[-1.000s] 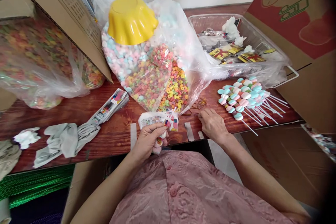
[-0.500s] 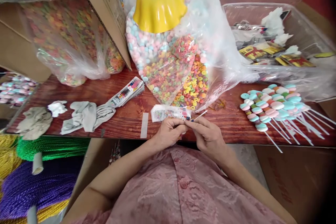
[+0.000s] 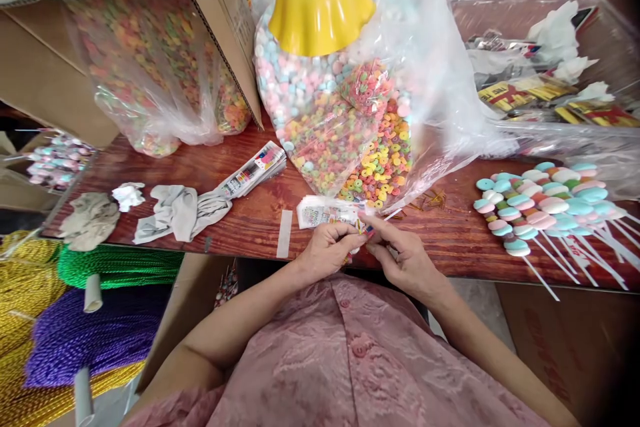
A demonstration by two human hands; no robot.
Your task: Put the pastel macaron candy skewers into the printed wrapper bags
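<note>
Both hands meet at the table's front edge. My left hand (image 3: 330,250) pinches a small colourful wrapped piece (image 3: 367,231), mostly hidden by the fingers. From the other side my right hand (image 3: 403,257) touches the same piece with thumb and fingertips, and a white stick (image 3: 393,215) shows just above it. Right behind the hands lies a stack of printed wrappers (image 3: 327,211). Farther back, a clear bag holds ring-shaped candies (image 3: 383,160) and pastel pieces (image 3: 295,87).
A yellow scalloped bowl (image 3: 323,3) rests upside down on the bag. Candy sticks (image 3: 555,203) lie at right, before a clear bin (image 3: 520,117). At left are grey sleeves (image 3: 173,213), crumpled cloth (image 3: 90,220), a cardboard box (image 3: 220,20) and coloured cords (image 3: 95,333).
The view has shifted, so the table's things appear farther right. My right index finger has lifted and spread from the thumb, and more of the colourful piece shows between the hands.
</note>
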